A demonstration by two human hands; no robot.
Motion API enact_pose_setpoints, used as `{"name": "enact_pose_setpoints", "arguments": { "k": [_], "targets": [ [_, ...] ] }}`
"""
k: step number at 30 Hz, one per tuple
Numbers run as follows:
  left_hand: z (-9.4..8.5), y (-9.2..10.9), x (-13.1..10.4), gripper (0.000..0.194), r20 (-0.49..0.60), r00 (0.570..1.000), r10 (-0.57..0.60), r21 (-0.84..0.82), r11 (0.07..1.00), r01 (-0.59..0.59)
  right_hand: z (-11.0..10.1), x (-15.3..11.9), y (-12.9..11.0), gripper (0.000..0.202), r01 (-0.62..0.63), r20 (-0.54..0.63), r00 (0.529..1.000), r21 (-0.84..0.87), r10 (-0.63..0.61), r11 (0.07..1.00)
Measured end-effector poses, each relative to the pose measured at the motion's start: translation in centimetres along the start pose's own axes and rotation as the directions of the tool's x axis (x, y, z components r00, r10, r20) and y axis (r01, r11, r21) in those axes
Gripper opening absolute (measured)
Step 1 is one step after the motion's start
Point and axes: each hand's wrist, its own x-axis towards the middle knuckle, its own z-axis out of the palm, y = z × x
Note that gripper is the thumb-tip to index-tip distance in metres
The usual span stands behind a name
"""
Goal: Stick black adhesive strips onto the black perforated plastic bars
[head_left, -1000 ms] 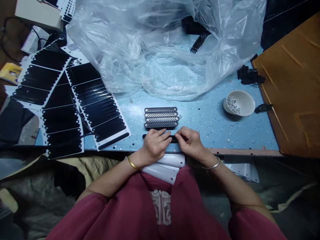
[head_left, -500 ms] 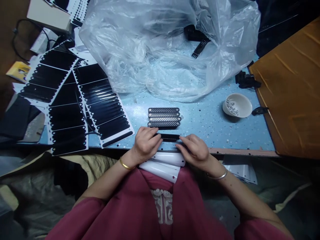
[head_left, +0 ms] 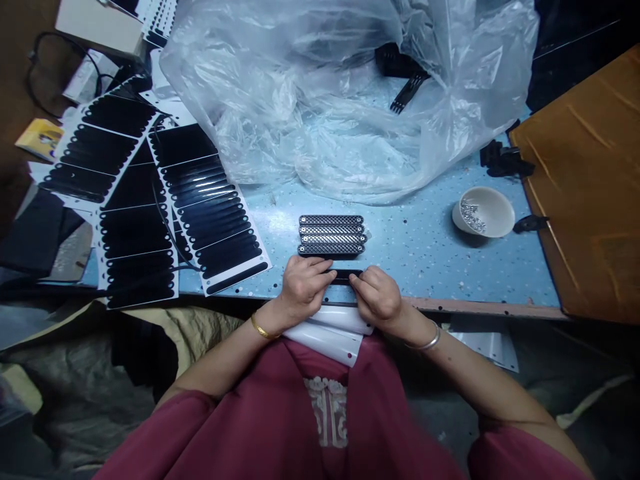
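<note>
A narrow black strip-shaped piece (head_left: 342, 277) lies level between my hands at the table's front edge. The fingers of my left hand (head_left: 306, 283) are closed on its left end. My right hand (head_left: 379, 295) pinches the right end. Just beyond it, several black parts with a mesh pattern (head_left: 332, 235) lie side by side in a stack on the blue speckled table (head_left: 410, 260). White glossy sheets (head_left: 325, 337) rest on my lap below my hands.
Sheets of black strips (head_left: 210, 207) cover the left side. A large clear plastic bag (head_left: 270, 100) spreads across the back. A white bowl (head_left: 493, 212) of small metal pieces stands at the right, near an orange-brown panel (head_left: 590, 187).
My right hand has moved inward along the black piece, and its fingers have closed more tightly. My left hand has shifted slightly right in view, as has the whole scene.
</note>
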Motion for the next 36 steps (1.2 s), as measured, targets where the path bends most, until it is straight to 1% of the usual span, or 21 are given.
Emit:
{"name": "enact_pose_setpoints", "arguments": {
  "k": [4, 5, 7, 8, 10, 12, 14, 17, 19, 20, 23, 25, 28, 30, 32, 34, 35, 36],
  "targets": [
    [0.0, 0.0, -0.1, 0.020, -0.033, 0.999, 0.006, -0.020, 1.000, -0.007, -0.5, 0.3, -0.7, 0.021, -0.024, 0.016, 1.000, 0.050, 0.023, 0.998],
    [0.0, 0.0, -0.1, 0.019, -0.042, 0.999, 0.002, -0.025, 1.000, -0.004, -0.9, 0.3, -0.7, 0.019, -0.052, 0.034, 0.998, 0.070, 0.049, 0.996],
    [0.0, 0.0, -0.1, 0.018, -0.054, 0.998, -0.013, -0.030, 0.999, 0.011, -1.9, 0.1, -0.1, 0.014, -0.152, 0.059, 0.987, 0.097, 0.146, 0.984],
    [0.0, 0.0, 0.0, 0.017, -0.060, 0.998, -0.021, -0.032, 0.999, 0.020, -2.3, -0.1, 0.5, 0.012, -0.213, 0.062, 0.976, 0.085, 0.208, 0.973],
    [-0.3, 0.1, 0.2, 0.014, -0.084, 0.996, -0.026, -0.033, 0.999, 0.023, -3.1, -0.6, 2.6, 0.012, -0.320, 0.033, 0.947, 0.002, 0.320, 0.947],
    [-1.1, 0.3, 0.3, 0.010, -0.116, 0.993, -0.009, -0.009, 1.000, 0.008, -3.6, -1.3, 5.1, 0.019, -0.400, 0.015, 0.914, -0.127, 0.405, 0.908],
    [-2.3, 0.8, 0.0, 0.009, -0.151, 0.989, 0.007, 0.043, 0.999, 0.000, -3.8, -1.9, 7.4, 0.029, -0.469, 0.031, 0.872, -0.233, 0.488, 0.852],
    [-4.4, 1.9, -1.6, 0.006, -0.187, 0.982, -0.016, 0.074, 0.997, 0.031, -4.0, -2.7, 9.3, 0.035, -0.535, 0.063, 0.821, -0.263, 0.568, 0.803],
    [-5.0, 2.7, -3.4, 0.002, -0.164, 0.985, -0.048, 0.021, 0.998, 0.052, -4.0, -3.0, 9.7, 0.034, -0.571, 0.073, 0.798, -0.230, 0.599, 0.788],
    [-5.1, 3.0, -4.3, 0.004, -0.141, 0.988, -0.064, -0.012, 0.998, 0.063, -4.0, -3.1, 9.8, 0.033, -0.589, 0.073, 0.786, -0.214, 0.614, 0.779],
    [-4.0, 3.8, -6.9, 0.006, -0.083, 0.989, -0.124, -0.064, 0.991, 0.119, -4.0, -3.2, 9.9, 0.039, -0.641, 0.063, 0.746, -0.204, 0.663, 0.740],
    [-3.0, 4.1, -8.1, 0.012, -0.046, 0.984, -0.171, -0.058, 0.984, 0.168, -3.9, -3.1, 10.2, 0.045, -0.650, 0.067, 0.735, -0.214, 0.675, 0.729],
    [-1.6, 4.2, -8.9, 0.029, 0.026, 0.979, -0.200, -0.033, 0.979, 0.201, -3.7, -2.7, 10.8, 0.052, -0.661, 0.051, 0.724, -0.234, 0.688, 0.713],
    [-1.0, 4.0, -9.1, 0.034, 0.060, 0.978, -0.198, -0.028, 0.979, 0.200, -3.7, -2.5, 11.3, 0.055, -0.682, 0.033, 0.701, -0.261, 0.712, 0.683],
    [-0.6, 3.8, -9.2, 0.031, 0.096, 0.976, -0.194, -0.031, 0.980, 0.198, -3.9, -2.3, 11.9, 0.056, -0.699, 0.034, 0.671, -0.304, 0.741, 0.647],
    [-0.3, 3.6, -9.2, 0.022, 0.123, 0.977, -0.174, -0.036, 0.983, 0.179, -4.1, -2.2, 12.4, 0.056, -0.711, 0.038, 0.641, -0.347, 0.767, 0.612],
    [-0.3, 3.6, -9.2, 0.018, 0.125, 0.980, -0.156, -0.038, 0.986, 0.162, -4.3, -2.2, 12.5, 0.057, -0.714, 0.030, 0.632, -0.365, 0.774, 0.597],
    [-0.3, 3.6, -9.3, 0.015, 0.113, 0.984, -0.135, -0.040, 0.989, 0.140, -4.4, -2.2, 12.4, 0.057, -0.714, 0.012, 0.633, -0.379, 0.774, 0.589]
  ]
}}
